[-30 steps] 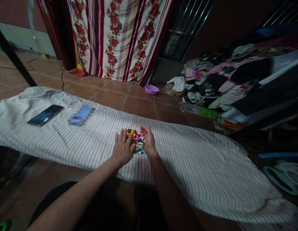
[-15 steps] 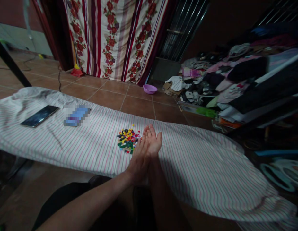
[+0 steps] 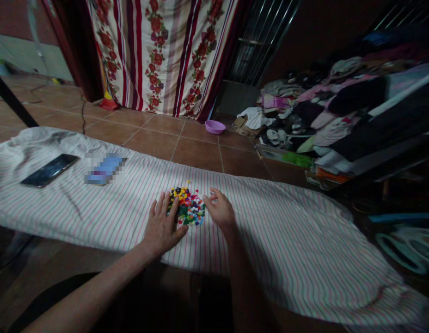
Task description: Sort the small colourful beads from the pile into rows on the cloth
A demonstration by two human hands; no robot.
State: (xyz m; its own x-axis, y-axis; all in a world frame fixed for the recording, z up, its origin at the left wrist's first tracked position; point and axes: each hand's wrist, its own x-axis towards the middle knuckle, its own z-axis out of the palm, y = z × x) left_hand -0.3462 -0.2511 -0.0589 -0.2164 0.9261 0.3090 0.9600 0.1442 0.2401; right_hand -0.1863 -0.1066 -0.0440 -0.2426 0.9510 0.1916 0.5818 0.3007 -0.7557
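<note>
A loose pile of small multicoloured pieces (image 3: pixel 191 208) lies on a striped cloth (image 3: pixel 287 240); they are too small for me to name their kind. My left hand (image 3: pixel 162 226) rests palm down at the pile's left edge, fingers spread, its fingertips overlapping some pieces. On the other side, my right hand (image 3: pixel 220 212) is turned sideways with thumb and fingers loosely bent and apart. Nothing shows in its grasp. Single yellow and red bits lie just beyond the pile's far edge.
To the left on the cloth lie a dark phone (image 3: pixel 51 170) and a blurred-out blue object (image 3: pixel 105 169). Past the cloth's far edge, a purple basin (image 3: pixel 215 127) stands on the tiled floor (image 3: pixel 155 141). Heaped clothes (image 3: pixel 325 108) fill the right background, and a floral curtain (image 3: pixel 166 60) hangs ahead.
My hands were together, palms up, at the pile's right side. They have parted: the left moved left and turned palm down, the right turned inward. The pile now shows more widely.
</note>
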